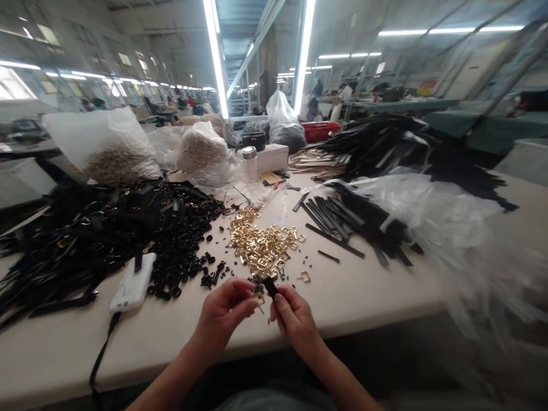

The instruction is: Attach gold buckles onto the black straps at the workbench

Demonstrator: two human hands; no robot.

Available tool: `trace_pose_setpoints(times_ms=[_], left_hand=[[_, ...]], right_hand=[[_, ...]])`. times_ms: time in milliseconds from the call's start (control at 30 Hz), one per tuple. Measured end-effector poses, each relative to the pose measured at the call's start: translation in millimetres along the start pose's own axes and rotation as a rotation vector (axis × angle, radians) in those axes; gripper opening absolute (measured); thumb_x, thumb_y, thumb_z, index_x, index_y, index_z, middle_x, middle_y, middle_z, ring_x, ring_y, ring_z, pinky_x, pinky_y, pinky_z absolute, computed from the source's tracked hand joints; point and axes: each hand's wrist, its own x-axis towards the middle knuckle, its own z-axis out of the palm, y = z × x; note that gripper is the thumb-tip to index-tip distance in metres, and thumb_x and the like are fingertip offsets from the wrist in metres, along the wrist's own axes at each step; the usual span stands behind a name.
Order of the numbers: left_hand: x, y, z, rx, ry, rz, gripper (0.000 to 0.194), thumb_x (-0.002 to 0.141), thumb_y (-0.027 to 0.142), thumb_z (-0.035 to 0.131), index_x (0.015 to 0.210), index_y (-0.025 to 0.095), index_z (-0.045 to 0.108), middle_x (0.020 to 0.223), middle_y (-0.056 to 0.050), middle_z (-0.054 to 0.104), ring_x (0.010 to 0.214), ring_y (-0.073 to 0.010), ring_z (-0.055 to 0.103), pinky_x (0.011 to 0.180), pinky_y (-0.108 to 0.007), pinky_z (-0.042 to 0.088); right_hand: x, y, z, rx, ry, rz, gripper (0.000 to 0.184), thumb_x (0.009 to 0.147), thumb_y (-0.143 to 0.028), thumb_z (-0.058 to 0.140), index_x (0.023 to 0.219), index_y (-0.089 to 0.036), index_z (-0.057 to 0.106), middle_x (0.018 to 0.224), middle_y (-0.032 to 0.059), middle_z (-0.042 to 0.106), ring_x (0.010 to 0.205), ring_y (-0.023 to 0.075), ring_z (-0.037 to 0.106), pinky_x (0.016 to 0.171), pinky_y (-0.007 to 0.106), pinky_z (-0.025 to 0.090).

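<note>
My left hand (225, 314) pinches a small gold buckle (258, 289) near the table's front edge. My right hand (293, 319) grips a short black strap (270, 286) whose end meets the buckle. Just beyond my hands lies a heap of gold buckles (261, 245). A pile of small black loops (184, 240) sits to the left of it. Cut black strips (342, 220) lie to the right.
A white phone (133, 282) lies at the left beside tangled black straps (72, 240). Clear plastic bags (449, 228) spread at the right. Bags of hardware (201, 149), a jar (250, 162) and a white box (274, 157) stand at the back. People work at far tables.
</note>
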Motion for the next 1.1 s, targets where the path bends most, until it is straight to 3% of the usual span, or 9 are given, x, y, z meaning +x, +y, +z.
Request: trace_pose_setpoints(times_ms=[233,467,667,900,1100], left_hand=[[5.4,-3.3,-2.3,-0.134,-0.042,-0.100,0.022,0.069,0.029,0.080,0.080,0.018,0.064,0.065,0.001,0.062,0.054,-0.0109,0.055,0.052,-0.021,0.045],[8.2,-18.8,2.9,-0.194,-0.018,-0.143,0.022,0.070,0.031,0.080,0.077,0.016,0.066,0.066,0.001,0.060,0.056,-0.0083,0.051,0.055,-0.018,0.042],[7.8,-26.3,10.5,-0.314,0.004,-0.244,0.025,0.068,0.035,0.081,0.079,0.016,0.068,0.069,0.001,0.059,0.060,-0.0082,0.049,0.060,-0.018,0.043],[3.2,-29.5,9.0,-0.150,-0.155,-0.223,0.022,0.068,0.026,0.081,0.086,0.018,0.071,0.075,-0.001,0.065,0.064,-0.0093,0.052,0.062,-0.018,0.044],[8.2,-28.7,9.3,-0.413,-0.037,-0.371,0.024,0.061,0.024,0.085,0.077,0.017,0.068,0.077,0.000,0.063,0.069,-0.0094,0.056,0.065,-0.017,0.047]], right_hand=[[-5.4,-5.9,-3.8,-0.136,-0.097,-0.102,0.031,0.092,-0.043,0.050,0.101,-0.016,0.062,0.065,-0.0015,0.058,0.043,0.0062,0.044,0.044,0.018,0.036],[-8.5,-6.6,-3.6,-0.179,-0.135,-0.133,0.030,0.095,-0.040,0.047,0.100,-0.016,0.064,0.066,-0.0015,0.058,0.044,0.0061,0.044,0.045,0.018,0.037],[-8.6,-6.1,-7.4,-0.345,-0.078,-0.177,0.028,0.096,-0.037,0.045,0.098,-0.018,0.066,0.065,-0.0019,0.058,0.051,0.0085,0.047,0.053,0.020,0.040],[-10.7,-17.0,-4.4,-0.512,-0.063,-0.239,0.016,0.093,-0.023,0.047,0.084,-0.018,0.059,0.064,-0.0028,0.056,0.058,0.0105,0.052,0.059,0.021,0.038],[-15.5,-33.3,-9.7,-0.572,-0.177,-0.226,0.006,0.089,-0.020,0.052,0.086,-0.020,0.057,0.074,-0.0026,0.059,0.066,0.0112,0.053,0.062,0.021,0.038]])
